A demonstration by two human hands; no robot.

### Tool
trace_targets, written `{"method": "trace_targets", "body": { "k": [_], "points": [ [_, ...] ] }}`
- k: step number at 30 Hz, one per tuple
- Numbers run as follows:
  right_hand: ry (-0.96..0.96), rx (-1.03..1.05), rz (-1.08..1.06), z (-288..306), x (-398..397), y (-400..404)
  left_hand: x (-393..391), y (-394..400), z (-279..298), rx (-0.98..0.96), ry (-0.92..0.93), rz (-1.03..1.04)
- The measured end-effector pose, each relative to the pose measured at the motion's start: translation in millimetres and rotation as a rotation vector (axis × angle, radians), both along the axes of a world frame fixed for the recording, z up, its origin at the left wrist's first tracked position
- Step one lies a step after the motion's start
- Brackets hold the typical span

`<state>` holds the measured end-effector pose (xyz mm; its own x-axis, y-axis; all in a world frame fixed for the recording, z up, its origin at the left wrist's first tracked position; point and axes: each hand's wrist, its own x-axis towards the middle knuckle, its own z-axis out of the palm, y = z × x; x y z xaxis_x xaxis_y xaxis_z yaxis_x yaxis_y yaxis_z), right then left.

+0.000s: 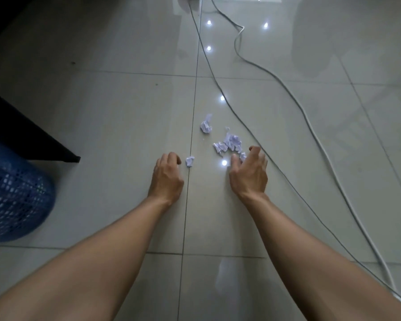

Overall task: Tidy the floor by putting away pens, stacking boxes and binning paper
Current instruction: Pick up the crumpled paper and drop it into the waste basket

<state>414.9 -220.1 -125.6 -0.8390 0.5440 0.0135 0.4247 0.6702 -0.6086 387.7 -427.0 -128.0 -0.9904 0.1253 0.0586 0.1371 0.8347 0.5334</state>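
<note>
The crumpled paper lies scattered on the floor (102,126) ahead of us: a small wad (190,161) nearest the left hand (168,176), a bigger cluster of scraps (229,144) just beyond the right hand (249,172), and one more ball (206,126) a little farther off. Neither hand holds anything yet; the left fingers (174,157) are loosely curled just beside the small wad, the right fingers (255,150) spread and cupped over the near edge of the cluster. We judge it best to sweep the scraps together with both hands, scoop them in one bunch, keep clear of the cables (252,126) to the right, then carry everything to the blue basket (16,200) at near left.
</note>
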Motion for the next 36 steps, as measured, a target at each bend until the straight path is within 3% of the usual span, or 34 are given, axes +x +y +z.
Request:
{"method": "trace_targets", "body": {
  "k": [3,9,13,20,26,28,31,36],
  "points": [
    [-0.039,0.187,0.096,-3.6,-18.1,3.0,-4.3,8.1,1.4,0.039,-0.008,0.031],
    [-0.108,0.322,0.174,-19.3,-50.5,6.9,-18.9,22.7,-17.8,-0.220,0.088,-0.099],
    [0.083,0.358,0.147,-39.1,-48.2,3.2,-38.8,26.4,-25.4,-0.307,0.168,-0.162],
    [0.227,0.209,0.063,-43.1,-47.8,5.0,-97.1,62.3,11.3,-0.021,0.040,-0.092],
    [0.246,0.231,0.067,-39.9,-49.8,4.7,-124.9,82.7,15.2,-0.318,-0.091,-0.211],
    [0.253,0.283,0.085,-37.5,-49.5,3.9,-124.2,82.5,10.2,-0.408,-0.059,-0.246],
    [0.160,0.347,0.120,-32.8,-53.2,1.8,-115.6,72.1,6.4,-0.407,0.012,-0.236],
    [-0.096,0.418,0.208,-22.5,-57.2,-7.1,-85.7,32.2,14.7,-0.349,-0.098,-0.170]
  ]
}}
